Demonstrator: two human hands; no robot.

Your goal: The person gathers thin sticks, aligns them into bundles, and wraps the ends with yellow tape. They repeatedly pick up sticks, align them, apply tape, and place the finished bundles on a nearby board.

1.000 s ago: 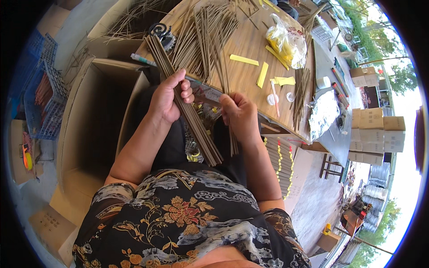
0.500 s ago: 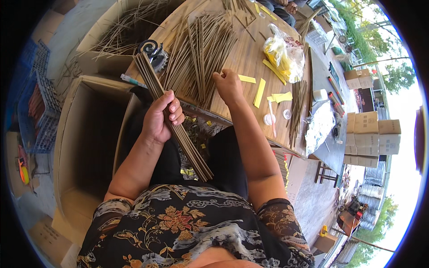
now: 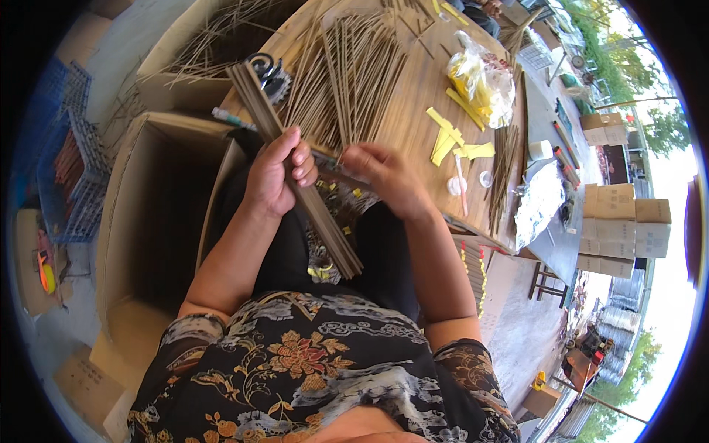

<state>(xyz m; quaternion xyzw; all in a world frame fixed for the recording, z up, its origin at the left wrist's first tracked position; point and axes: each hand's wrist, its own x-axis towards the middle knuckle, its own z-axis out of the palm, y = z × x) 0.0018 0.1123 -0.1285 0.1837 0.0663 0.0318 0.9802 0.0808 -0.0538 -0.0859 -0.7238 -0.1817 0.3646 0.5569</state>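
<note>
My left hand (image 3: 277,173) is closed around a bundle of thin brown sticks (image 3: 325,229), held slantwise over my lap. The bundle's upper end rises past the table corner and its lower end comes down over my knee. My right hand (image 3: 388,177) is blurred, its fingers curled by the table's near edge, close to the bundle; what they hold, if anything, cannot be made out. Beyond both hands, a fanned pile of loose brown sticks (image 3: 354,74) lies on the wooden table (image 3: 413,96). Several yellow strips (image 3: 443,148) lie right of the pile.
An open cardboard box (image 3: 122,221) stands at my left, with another box of sticks (image 3: 199,92) behind it. A black coiled metal piece (image 3: 266,70) is at the table corner. A plastic bag with yellow contents (image 3: 480,85) and a white tub (image 3: 540,150) are on the right.
My right hand has come down from beside the stick pile toward the bundle. One yellow strip has turned and now lies across another. My left hand keeps its hold on the bundle.
</note>
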